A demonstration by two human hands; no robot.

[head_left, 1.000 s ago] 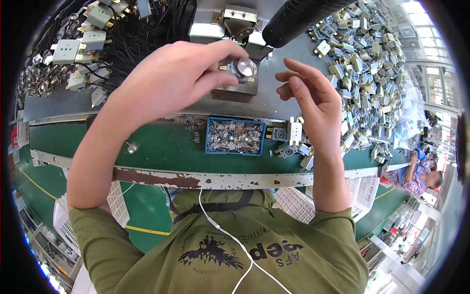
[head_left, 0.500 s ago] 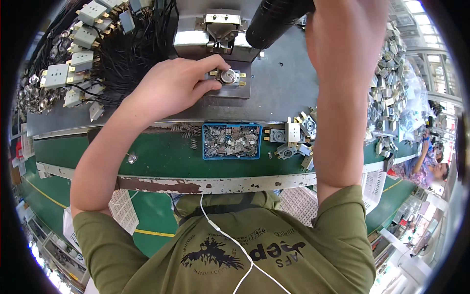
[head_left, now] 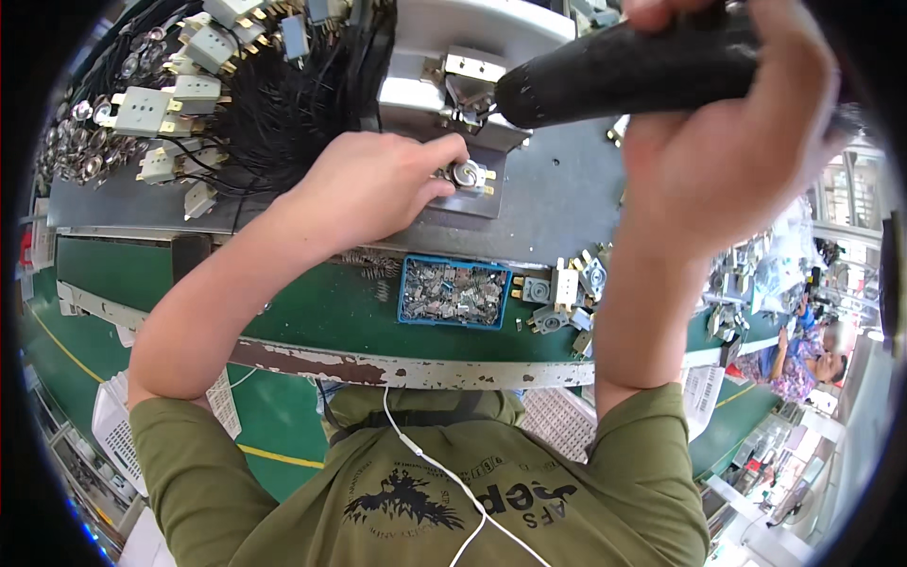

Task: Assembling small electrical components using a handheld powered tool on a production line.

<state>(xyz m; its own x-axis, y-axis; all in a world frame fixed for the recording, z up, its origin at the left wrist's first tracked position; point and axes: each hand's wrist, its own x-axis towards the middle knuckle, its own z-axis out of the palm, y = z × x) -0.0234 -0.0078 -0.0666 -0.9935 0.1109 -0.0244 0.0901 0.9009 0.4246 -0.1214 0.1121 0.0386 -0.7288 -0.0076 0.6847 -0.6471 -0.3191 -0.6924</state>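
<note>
A small thermostat-like part (head_left: pixel 468 175), with a round silver cap and brass tabs, rests on a metal plate of the fixture. My left hand (head_left: pixel 378 189) pinches it from the left between thumb and forefinger. Above and to the right, my right hand (head_left: pixel 727 161) is wrapped around a thick black electric screwdriver (head_left: pixel 633 76). The tool lies nearly level, its tapered nose pointing left, close to the metal clamp (head_left: pixel 474 68) behind the part. Whether its tip touches anything I cannot tell.
Bundled black wires (head_left: pixel 274 123) and grey terminal blocks (head_left: pixel 142 111) crowd the left. A blue tray (head_left: pixel 404 288) of small metal pieces sits at the front, beside loose grey blocks (head_left: pixel 565 286). Farther right are piled parts and clear plastic bags; a co-worker (head_left: pixel 803 364) is beyond.
My right hand has come down and nearer, and the screwdriver has swung toward level. My left hand keeps its pinch on the thermostat-like part. The whole view has shifted slightly.
</note>
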